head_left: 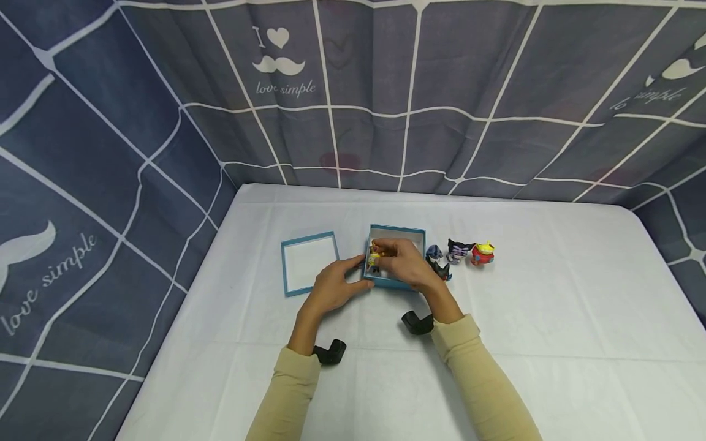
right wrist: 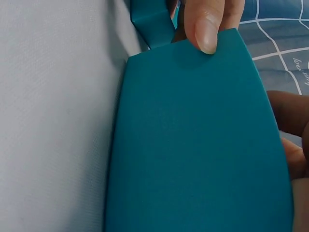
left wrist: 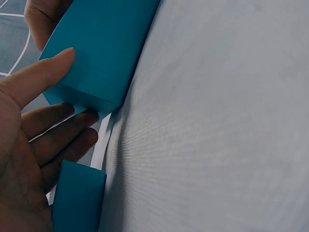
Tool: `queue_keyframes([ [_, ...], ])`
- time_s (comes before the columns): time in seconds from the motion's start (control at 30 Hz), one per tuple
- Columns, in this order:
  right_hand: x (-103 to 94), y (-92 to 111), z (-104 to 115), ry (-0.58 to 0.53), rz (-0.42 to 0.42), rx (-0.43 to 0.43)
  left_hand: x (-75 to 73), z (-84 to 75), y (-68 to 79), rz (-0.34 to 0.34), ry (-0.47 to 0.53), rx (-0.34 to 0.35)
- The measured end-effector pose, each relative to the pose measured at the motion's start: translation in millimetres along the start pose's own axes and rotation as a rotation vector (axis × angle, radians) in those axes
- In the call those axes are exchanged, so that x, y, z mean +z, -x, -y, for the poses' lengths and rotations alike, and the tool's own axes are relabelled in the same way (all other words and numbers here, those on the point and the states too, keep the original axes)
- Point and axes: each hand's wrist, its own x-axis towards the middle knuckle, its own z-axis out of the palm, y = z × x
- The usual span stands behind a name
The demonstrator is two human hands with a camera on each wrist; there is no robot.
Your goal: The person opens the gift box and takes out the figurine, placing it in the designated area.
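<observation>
A blue open box (head_left: 397,227) with a pale inside sits on the white table. My left hand (head_left: 333,286) steadies its near left corner; in the left wrist view the thumb presses the front wall of the box (left wrist: 106,53) and the fingertips meet its side. Over the box, my right hand (head_left: 409,264) pinches a small yellow toy figurine (head_left: 374,258) by the left wall. Only the fingers of the right hand (right wrist: 289,116) show in the right wrist view, the figurine being hidden behind the wall. Left of the box lies its blue-rimmed lid (head_left: 309,263), white inside up.
Close to the box's right side are a small blue figurine (head_left: 434,252) and a dark one (head_left: 441,269). Farther right stand a black-and-purple figurine (head_left: 458,251) and a red one with a yellow top (head_left: 483,253). A grey patterned curtain (head_left: 375,79) hangs behind the table.
</observation>
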Motion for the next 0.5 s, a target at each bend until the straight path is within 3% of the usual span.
queue_keyframes([
  [0.5, -2.5, 0.4, -1.6, -0.132, -0.096, -0.055, 0.4, -1.1, -0.8, -0.002, -0.011, -0.004],
])
